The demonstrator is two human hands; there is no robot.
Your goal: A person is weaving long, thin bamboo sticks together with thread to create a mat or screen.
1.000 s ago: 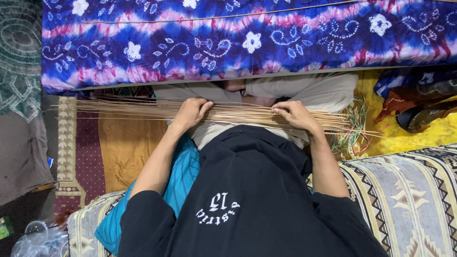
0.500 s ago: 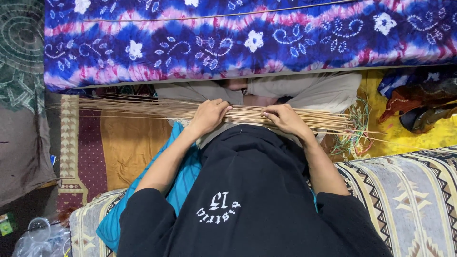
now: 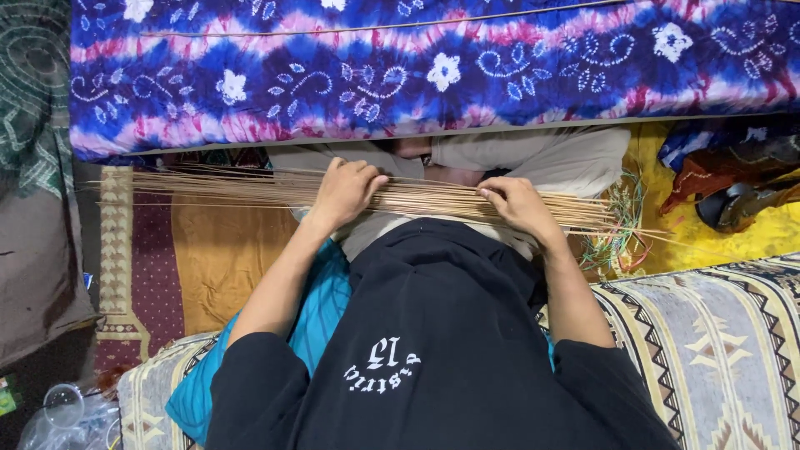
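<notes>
Soft, even indoor light; sharp focus, dimmer left edge.

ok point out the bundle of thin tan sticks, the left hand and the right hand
bundle of thin tan sticks (image 3: pixel 433 198), head view, middle of bundle
left hand (image 3: pixel 343 193), head view, back of hand
right hand (image 3: pixel 515 205), head view, back of hand

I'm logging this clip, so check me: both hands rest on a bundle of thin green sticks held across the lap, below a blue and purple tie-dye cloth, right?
Not quite: the head view shows the bundle of thin sticks is pale tan, not green. The rest stands: the left hand and right hand rest on it across the lap, below the blue and purple tie-dye cloth.
</notes>
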